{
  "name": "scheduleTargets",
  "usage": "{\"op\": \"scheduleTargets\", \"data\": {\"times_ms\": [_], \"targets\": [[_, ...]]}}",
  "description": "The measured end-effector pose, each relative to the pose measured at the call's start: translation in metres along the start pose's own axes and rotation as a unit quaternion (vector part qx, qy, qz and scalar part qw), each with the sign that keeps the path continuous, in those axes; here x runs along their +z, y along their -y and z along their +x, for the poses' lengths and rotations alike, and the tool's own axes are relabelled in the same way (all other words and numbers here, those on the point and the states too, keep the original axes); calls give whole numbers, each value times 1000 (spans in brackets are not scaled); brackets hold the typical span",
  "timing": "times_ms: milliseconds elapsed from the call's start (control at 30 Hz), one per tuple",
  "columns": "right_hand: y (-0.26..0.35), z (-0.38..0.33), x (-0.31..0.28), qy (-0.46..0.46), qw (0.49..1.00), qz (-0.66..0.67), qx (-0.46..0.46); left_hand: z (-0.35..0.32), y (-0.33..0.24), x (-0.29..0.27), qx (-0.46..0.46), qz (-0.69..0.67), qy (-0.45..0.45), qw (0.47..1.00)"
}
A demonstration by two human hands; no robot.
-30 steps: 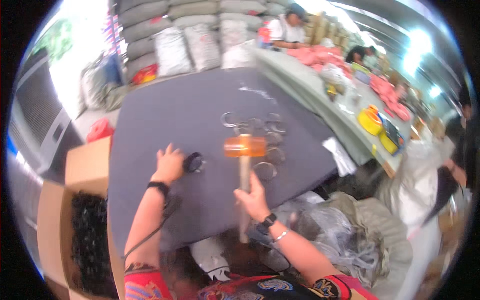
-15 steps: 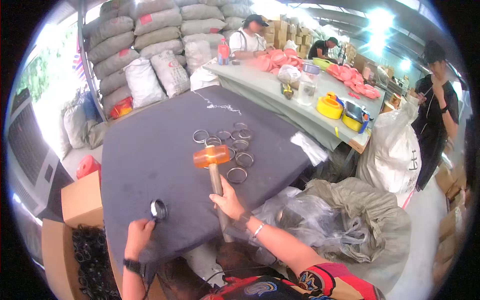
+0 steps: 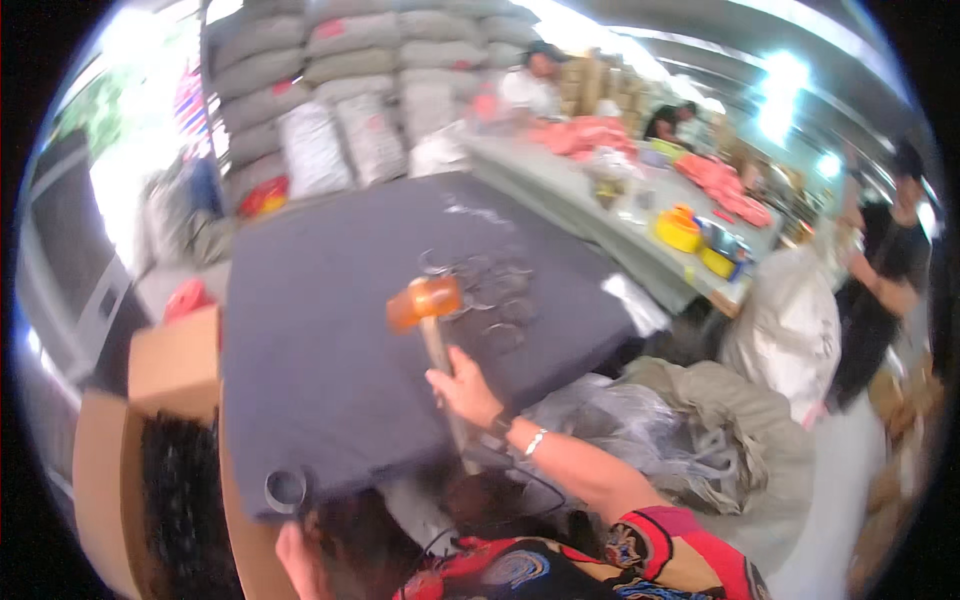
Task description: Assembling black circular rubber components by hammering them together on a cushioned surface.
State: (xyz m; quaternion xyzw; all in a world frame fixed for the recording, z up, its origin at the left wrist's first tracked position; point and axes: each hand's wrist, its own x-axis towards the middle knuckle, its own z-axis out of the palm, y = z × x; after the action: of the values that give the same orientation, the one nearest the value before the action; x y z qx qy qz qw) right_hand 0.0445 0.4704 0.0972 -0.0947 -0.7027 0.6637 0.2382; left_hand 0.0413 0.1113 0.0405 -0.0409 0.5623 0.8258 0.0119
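My right hand (image 3: 466,390) is wrapped round the wooden handle of a mallet (image 3: 425,303) with a translucent orange head, raised over the dark cloth-covered table (image 3: 330,300). My left hand (image 3: 300,558) is low, by the table's near left corner, its fingers closed at the lower edge of a dark, shiny ring (image 3: 286,490). Motion blur softens that grip. Beyond the mallet head lies a loose group of several metal rings (image 3: 505,335) on the cloth.
An open cardboard box (image 3: 105,480) of black pieces stands left of the table. Crumpled plastic and a sack (image 3: 760,430) lie at the right. A long bench (image 3: 560,175) carries pink pieces and yellow tape rolls; people are around it. Stacked sacks (image 3: 350,65) line the back.
My left hand has come down and nearer with the ring, to the table's corner. The right hand still holds the mallet up in much the same place. The view has shifted and blurred.
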Motion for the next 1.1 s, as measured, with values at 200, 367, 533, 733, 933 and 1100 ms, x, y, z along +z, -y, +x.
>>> {"op": "scheduleTargets", "data": {"times_ms": [200, 367, 533, 733, 933, 1100], "targets": [[93, -18, 55, 172, 980, -95, -21, 45, 7, 9, -33, 127, 129, 983], [117, -12, 107, 328, 893, -239, -194, 43, 21, 0, -39, 18, 121, 992], [175, -12, 154, 237, 889, -195, -339, 42, 23, -12, -4, 54, 114, 992], [24, -12, 153, 270, 937, -215, -54, 43, 24, -5, -2, 50, 138, 989], [90, -9, 131, 254, 959, -128, -2, 39, 23, -6, -4, 64, 120, 991], [91, -29, 129, 153, 959, -171, -165, 39, 24, -13, -29, 43, 118, 992]]}}
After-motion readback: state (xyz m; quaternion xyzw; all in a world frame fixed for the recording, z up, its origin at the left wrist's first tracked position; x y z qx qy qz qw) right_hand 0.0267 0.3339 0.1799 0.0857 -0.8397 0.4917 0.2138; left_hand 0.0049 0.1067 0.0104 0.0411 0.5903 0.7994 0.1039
